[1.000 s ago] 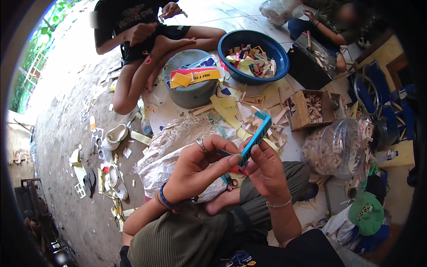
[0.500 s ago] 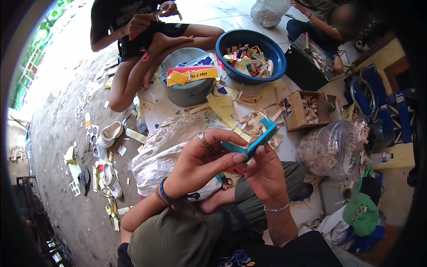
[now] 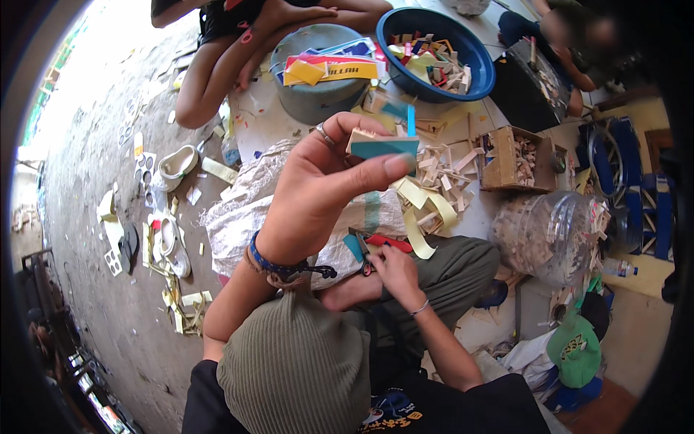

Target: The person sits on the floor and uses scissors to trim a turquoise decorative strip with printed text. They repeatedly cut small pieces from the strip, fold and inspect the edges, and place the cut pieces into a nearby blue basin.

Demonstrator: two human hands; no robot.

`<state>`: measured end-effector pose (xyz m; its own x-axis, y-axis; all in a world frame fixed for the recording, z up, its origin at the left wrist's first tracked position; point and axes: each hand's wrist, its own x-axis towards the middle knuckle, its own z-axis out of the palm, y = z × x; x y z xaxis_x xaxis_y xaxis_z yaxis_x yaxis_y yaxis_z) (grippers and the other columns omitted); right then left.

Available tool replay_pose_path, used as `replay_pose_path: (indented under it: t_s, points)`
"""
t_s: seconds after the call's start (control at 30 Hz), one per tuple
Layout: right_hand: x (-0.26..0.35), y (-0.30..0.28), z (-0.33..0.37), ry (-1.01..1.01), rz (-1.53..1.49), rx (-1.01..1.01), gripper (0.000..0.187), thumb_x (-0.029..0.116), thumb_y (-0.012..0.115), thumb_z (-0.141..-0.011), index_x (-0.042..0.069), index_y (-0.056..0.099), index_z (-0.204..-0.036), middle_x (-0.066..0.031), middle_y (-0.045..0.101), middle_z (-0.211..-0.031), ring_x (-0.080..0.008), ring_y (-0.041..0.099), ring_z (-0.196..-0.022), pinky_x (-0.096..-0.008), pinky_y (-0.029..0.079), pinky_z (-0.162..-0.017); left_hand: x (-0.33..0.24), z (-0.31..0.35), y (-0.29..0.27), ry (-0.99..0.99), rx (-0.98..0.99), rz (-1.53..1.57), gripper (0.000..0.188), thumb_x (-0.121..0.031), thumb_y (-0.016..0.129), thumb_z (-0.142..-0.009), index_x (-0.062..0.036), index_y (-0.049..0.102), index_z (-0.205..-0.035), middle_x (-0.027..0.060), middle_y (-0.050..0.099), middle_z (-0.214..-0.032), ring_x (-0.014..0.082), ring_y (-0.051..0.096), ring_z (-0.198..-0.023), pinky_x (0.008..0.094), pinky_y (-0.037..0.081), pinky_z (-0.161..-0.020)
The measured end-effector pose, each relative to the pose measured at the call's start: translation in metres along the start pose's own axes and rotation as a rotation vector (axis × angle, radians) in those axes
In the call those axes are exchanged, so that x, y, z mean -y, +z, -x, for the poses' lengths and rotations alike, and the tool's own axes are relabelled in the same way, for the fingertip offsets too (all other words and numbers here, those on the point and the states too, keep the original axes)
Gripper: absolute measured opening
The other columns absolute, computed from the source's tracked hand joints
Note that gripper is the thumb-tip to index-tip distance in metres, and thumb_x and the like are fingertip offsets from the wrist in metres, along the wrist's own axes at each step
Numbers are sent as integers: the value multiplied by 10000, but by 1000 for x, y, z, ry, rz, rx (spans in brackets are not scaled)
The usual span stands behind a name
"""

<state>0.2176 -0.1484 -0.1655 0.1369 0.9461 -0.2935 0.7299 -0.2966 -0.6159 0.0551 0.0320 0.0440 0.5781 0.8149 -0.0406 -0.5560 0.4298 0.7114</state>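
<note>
My left hand (image 3: 311,188), raised in front of me, pinches a small pale wooden piece with a teal strip (image 3: 383,149) on its face. A narrow end of the strip sticks up at the piece's right side. Lower down, by my bent leg, my right hand (image 3: 397,273) has its fingers closed at the handles of a pair of scissors (image 3: 367,266). Those scissors lie over the white woven sack (image 3: 249,217), between a teal piece (image 3: 353,247) and a red piece (image 3: 390,243).
Wooden pieces (image 3: 452,170) and yellow strips (image 3: 419,224) lie beyond my knee. Behind them stand an upturned grey tub (image 3: 311,101), a blue basin (image 3: 483,79) and a cardboard box (image 3: 499,170). A clear plastic jar (image 3: 542,235) lies at right. Two people sit opposite.
My right hand has left the teal-covered piece and dropped down to the scissors. My left hand has lifted the piece higher and holds it alone.
</note>
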Motion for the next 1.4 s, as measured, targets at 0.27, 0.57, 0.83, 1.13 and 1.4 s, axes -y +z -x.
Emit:
replay_pose_path:
  t_s: [0.27,0.57,0.83,1.13,1.4]
  points:
    - [-37,60,19,15,275,-75,318,393,769,-860,108,756,-1000,-116,694,-1001,-300,659,-918,-454,400,-881,0,-7,-17,14,-112,-44,225,-170,781,-956,-77,711,-1148,-15,726,-1023,62,661,-921,237,532,-787]
    - [4,-4,34,143,-425,48,188,150,770,-874,15,717,-994,-123,676,-1190,-198,662,-930,-348,513,-865,10,2,-45,92,-115,-267,265,-215,735,-1000,-34,709,-1191,-7,727,-1023,36,628,-918,223,511,-788]
    - [90,-116,26,-78,-601,-104,258,81,836,-805,13,620,-930,-120,645,-1173,-170,602,-967,-297,491,-853,5,22,-46,-60,-163,-149,311,-233,710,-1015,-7,655,-1220,54,744,-1020,107,727,-809,239,591,-695]
    - [139,-148,11,-215,-590,98,543,339,882,-754,57,577,-1103,-68,665,-1138,-159,579,-860,-291,448,-743,-10,33,-28,-179,1,-174,255,-145,680,-1022,34,658,-1203,93,749,-968,122,716,-698,250,587,-629]
    - [136,-145,8,-338,-397,87,551,369,901,-736,61,518,-985,-61,623,-1021,-168,546,-808,-291,412,-665,-15,37,-30,-223,19,-129,307,-189,727,-1001,48,670,-1187,62,748,-910,87,711,-724,219,570,-639]
